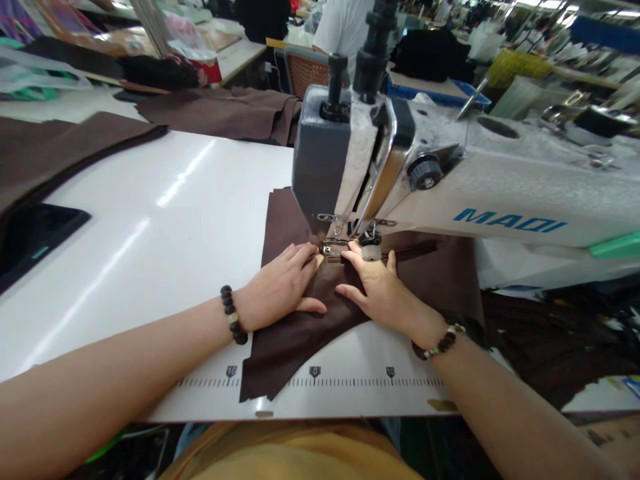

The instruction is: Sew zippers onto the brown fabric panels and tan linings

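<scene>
A dark brown fabric piece (320, 323) lies under the presser foot (333, 250) of a white and grey sewing machine (500, 180). My left hand (283, 283) rests flat on the cloth left of the foot, fingers stretched forward and thumb apart. Just right of the foot, my right hand (383, 290) is spread on the same cloth, its fingertips close to the needle area. A folded strip (413, 252) runs along the cloth to the right of that hand. Both palms face down, and nothing shows gripped in either.
More brown fabric pieces (220, 110) lie at the back and a stack (65, 153) at the left. A dark phone-like object (37, 233) sits at the left edge. Brown pieces (540, 340) are piled at the right. A ruler scale (345, 382) lines the front edge. A person in white (343, 30) is beyond.
</scene>
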The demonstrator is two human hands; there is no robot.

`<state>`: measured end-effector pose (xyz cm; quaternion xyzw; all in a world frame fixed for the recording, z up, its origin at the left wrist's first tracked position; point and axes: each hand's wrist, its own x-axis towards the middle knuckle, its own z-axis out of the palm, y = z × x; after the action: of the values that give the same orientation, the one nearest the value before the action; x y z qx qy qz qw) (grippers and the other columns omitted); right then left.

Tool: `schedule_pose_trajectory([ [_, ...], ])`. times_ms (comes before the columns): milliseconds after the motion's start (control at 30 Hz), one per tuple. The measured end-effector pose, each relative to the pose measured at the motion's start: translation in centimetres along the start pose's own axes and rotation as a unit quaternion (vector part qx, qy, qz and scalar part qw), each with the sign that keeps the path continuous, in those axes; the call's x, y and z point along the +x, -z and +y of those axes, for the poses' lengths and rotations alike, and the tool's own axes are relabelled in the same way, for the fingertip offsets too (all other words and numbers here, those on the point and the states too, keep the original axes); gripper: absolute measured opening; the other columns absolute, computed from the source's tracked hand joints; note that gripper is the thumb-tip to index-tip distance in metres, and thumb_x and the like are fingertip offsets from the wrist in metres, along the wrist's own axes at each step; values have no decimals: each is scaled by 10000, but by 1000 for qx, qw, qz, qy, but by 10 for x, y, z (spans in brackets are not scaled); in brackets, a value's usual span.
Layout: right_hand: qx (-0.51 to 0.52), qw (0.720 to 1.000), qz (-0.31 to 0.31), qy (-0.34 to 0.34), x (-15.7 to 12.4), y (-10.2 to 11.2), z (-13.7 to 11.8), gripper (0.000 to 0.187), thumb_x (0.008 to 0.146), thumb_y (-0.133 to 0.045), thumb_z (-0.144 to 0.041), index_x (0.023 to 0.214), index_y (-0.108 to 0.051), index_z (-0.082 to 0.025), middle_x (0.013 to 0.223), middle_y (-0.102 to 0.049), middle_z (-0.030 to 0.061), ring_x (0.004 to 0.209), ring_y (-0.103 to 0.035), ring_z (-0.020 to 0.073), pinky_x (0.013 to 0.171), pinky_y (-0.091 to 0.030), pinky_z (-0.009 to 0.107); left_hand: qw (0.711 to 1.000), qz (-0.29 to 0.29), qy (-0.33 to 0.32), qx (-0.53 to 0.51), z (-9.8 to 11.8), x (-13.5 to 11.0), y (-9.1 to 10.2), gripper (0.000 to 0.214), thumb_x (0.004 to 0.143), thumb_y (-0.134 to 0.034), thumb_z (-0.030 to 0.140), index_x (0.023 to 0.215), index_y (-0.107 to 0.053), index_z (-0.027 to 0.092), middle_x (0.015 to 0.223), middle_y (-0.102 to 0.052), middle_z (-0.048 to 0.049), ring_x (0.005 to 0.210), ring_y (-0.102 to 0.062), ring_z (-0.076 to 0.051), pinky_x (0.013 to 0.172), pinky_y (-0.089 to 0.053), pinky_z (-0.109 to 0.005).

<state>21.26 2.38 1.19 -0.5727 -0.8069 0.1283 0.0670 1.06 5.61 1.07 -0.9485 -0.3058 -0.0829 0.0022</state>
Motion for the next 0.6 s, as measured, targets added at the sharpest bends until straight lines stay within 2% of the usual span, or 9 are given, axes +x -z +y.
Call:
schedule_pose_trajectory([
  [167,-45,998,48,-11,2,-5,-9,331,905,-444,-321,1205,-477,-184,1344,-413,101,1274,-294,324,965,-160,698,1000,2,1,15,-1,1,-2,849,689,-543,661,1172,-444,-31,1175,-466,-221,1138,-416,-310,1001,-342,-429],
  [300,-75,993,88,-14,3,-15,-16,351,897,-459,-262,1246,-460,-223,1334,-413,119,1269,-301,333,966,-205,667,1000,-19,8,16,-1,5,3,837,674,-553,666,1153,-468,-16,1151,-480,-209,1091,-449,-308,973,-366,-433],
  [500,-54,995,67,41,3,-13,-13,337,904,-394,-148,1232,-469,-174,1325,-435,93,1262,-332,231,1038,-231,553,999,-44,8,5,-3,12,5,825,655,-556,671,1109,-497,-15,1116,-495,-206,1090,-456,-309,969,-374,-424],
  [600,-64,995,68,18,2,-13,-17,337,906,-384,-146,1234,-461,-167,1318,-447,91,1265,-327,250,1024,-171,620,1000,-20,5,2,-4,10,-1,826,691,-516,673,1137,-471,-21,1159,-482,-222,1135,-435,-307,991,-354,-429],
])
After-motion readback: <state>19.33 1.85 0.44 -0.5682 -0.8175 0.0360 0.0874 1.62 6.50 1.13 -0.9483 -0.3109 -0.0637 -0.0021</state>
